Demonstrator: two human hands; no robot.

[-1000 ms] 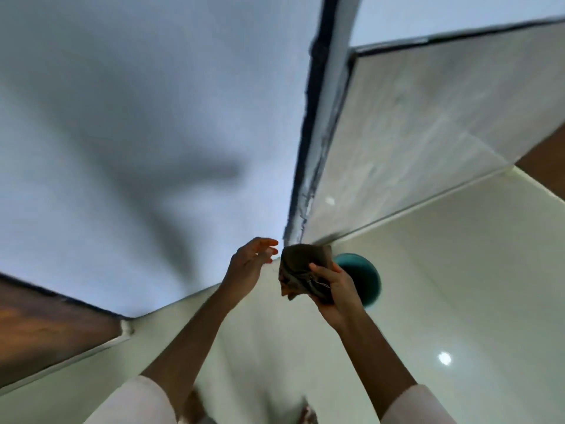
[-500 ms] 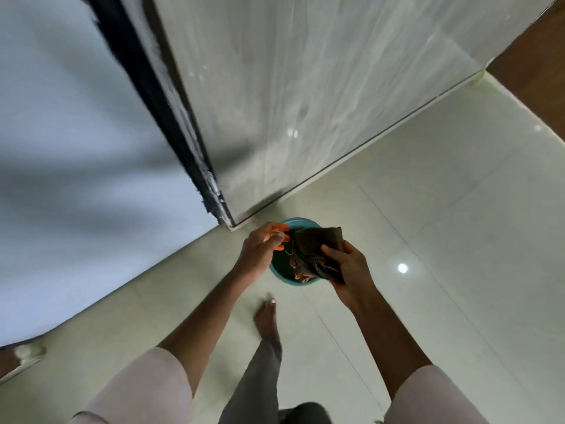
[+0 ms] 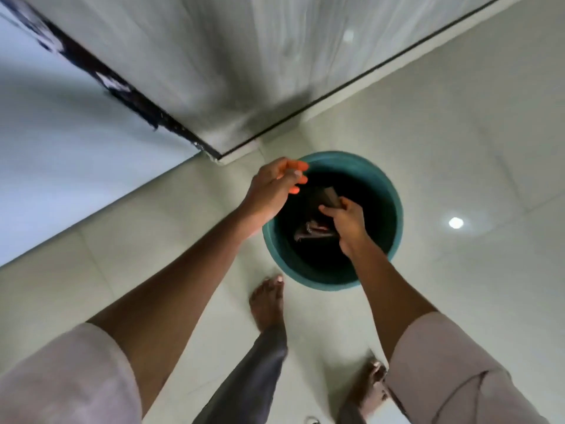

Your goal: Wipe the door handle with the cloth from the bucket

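Note:
A teal bucket (image 3: 388, 191) with a dark inside stands on the tiled floor by the bottom corner of the door. My right hand (image 3: 348, 224) is over the bucket's mouth, shut on a dark brown cloth (image 3: 318, 215) that hangs down into the bucket. My left hand (image 3: 272, 188) hovers at the bucket's left rim, fingers loosely spread, holding nothing. The door handle is out of view.
The pale grey door (image 3: 244, 56) with its dark edge (image 3: 128, 93) rises behind the bucket, and a white wall (image 3: 61, 142) lies to its left. My bare feet (image 3: 266, 301) stand on glossy cream tiles (image 3: 474, 148) just in front of the bucket.
The view has swung down from the wall and door to the floor. My right hand has lowered the cloth into the bucket's mouth, and my left hand stays beside it.

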